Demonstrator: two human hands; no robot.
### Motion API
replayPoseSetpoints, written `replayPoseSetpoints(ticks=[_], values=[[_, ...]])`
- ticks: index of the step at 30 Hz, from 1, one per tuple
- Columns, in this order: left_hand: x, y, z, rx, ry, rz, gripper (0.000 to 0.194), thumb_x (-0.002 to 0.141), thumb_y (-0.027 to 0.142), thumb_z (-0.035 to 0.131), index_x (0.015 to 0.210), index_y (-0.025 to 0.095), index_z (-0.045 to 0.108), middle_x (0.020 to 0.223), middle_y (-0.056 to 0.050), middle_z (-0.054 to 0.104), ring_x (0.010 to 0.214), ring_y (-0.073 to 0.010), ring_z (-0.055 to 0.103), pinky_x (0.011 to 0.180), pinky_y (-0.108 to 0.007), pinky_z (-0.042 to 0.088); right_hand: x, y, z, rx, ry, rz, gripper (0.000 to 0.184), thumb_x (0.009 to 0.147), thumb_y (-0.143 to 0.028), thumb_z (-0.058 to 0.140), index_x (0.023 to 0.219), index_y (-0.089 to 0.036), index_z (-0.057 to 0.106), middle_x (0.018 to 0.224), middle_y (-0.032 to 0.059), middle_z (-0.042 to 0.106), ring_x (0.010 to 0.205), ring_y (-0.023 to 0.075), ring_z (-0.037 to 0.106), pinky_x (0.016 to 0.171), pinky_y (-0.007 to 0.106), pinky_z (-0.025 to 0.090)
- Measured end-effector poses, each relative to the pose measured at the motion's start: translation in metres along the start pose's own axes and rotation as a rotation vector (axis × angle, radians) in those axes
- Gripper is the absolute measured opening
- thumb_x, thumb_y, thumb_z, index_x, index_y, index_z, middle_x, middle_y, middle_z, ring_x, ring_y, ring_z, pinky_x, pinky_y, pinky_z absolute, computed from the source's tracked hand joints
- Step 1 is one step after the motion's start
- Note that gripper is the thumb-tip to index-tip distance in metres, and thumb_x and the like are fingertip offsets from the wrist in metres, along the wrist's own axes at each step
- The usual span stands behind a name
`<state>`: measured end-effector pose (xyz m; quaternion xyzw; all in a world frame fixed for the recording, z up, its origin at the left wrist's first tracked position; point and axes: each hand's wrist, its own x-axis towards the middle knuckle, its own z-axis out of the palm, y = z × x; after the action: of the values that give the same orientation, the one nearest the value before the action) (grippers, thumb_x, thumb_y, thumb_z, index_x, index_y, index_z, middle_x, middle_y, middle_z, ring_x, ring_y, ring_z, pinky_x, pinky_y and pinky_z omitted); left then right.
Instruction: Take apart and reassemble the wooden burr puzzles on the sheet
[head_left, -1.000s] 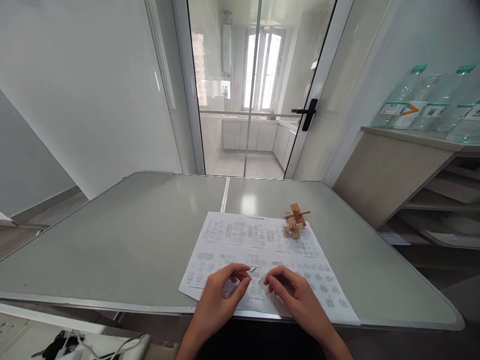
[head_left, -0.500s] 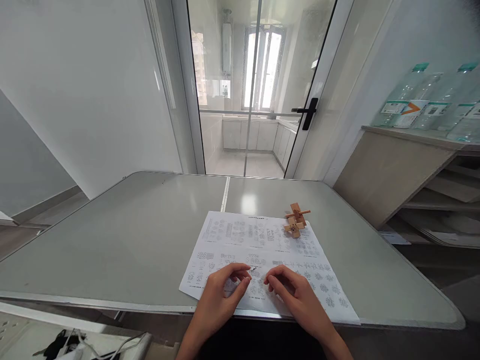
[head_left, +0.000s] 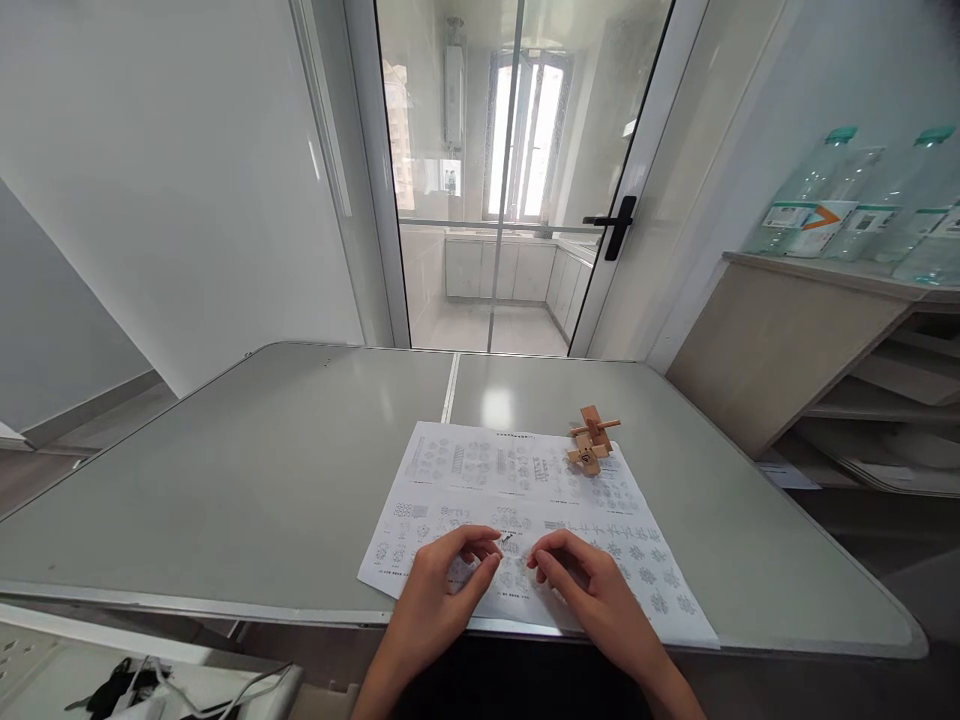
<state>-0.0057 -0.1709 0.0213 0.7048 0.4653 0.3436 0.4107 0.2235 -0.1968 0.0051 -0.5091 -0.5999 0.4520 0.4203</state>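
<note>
While both hands hover or rest over the near half of a printed sheet [head_left: 480,498], the head view leaves it unclear whether they touch the paper. The left hand [head_left: 441,583] is loosely curled, its thumb and forefinger apart with a gap between their tips. Just beside that forefinger's tip is a small dark fleck [head_left: 508,538]; whether it is a loose piece or part of the print cannot be told. The right hand [head_left: 581,580] faces it, fingers bent and thumb tip close to the forefinger; I cannot tell whether it pinches anything tiny. The two hands are near each other but apart.

The sheet, covered in rows of small line drawings, lies flat on a pale grey-green table [head_left: 225,490], its lower edge near the table's front edge. At its far right corner sits a brown wooden figure [head_left: 589,455] of crossed flat pieces and a thin rod, partly over the paper and well apart from both hands. Beyond the table stands a glass door [head_left: 465,270] with a black handle [head_left: 620,229]; at right, clear bottles [head_left: 825,220] with green caps stand on a wooden cabinet [head_left: 810,330]
</note>
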Motion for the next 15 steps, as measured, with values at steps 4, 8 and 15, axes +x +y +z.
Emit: replayPoseSetpoints(ticks=[4, 8, 15], values=[[-0.0005, 0.003, -0.0004, 0.003, 0.004, -0.002, 0.027, 0.101, 0.045, 0.063, 0.12, 0.029, 0.073, 0.11, -0.002, 0.079, 0.101, -0.02, 0.072, 0.095, -0.033, 0.057, 0.0008, 0.0003, -0.0003, -0.005, -0.002, -0.005, 0.037, 0.104, -0.056, 0.057, 0.096, -0.022, 0.071, 0.093, 0.0051, 0.073, 0.088, 0.0213, 0.067, 0.084, 0.031, 0.053], [0.0, 0.0028, 0.0, 0.003, 0.004, -0.006, 0.029, 0.101, 0.047, 0.062, 0.12, 0.027, 0.073, 0.111, -0.004, 0.079, 0.101, -0.0214, 0.073, 0.093, -0.034, 0.058, 0.0008, -0.0021, -0.0006, -0.013, 0.007, -0.014, 0.039, 0.103, -0.057, 0.057, 0.096, -0.022, 0.071, 0.091, 0.0047, 0.072, 0.086, 0.0213, 0.067, 0.083, 0.031, 0.054], [0.0003, -0.0003, 0.0, -0.004, 0.014, 0.023, 0.028, 0.101, 0.046, 0.062, 0.12, 0.028, 0.073, 0.109, -0.004, 0.079, 0.1, -0.0219, 0.073, 0.095, -0.036, 0.059, 0.0001, -0.0035, 0.0002, -0.022, 0.019, -0.016, 0.042, 0.102, -0.06, 0.057, 0.095, -0.021, 0.072, 0.09, 0.0058, 0.073, 0.086, 0.023, 0.069, 0.082, 0.033, 0.055]])
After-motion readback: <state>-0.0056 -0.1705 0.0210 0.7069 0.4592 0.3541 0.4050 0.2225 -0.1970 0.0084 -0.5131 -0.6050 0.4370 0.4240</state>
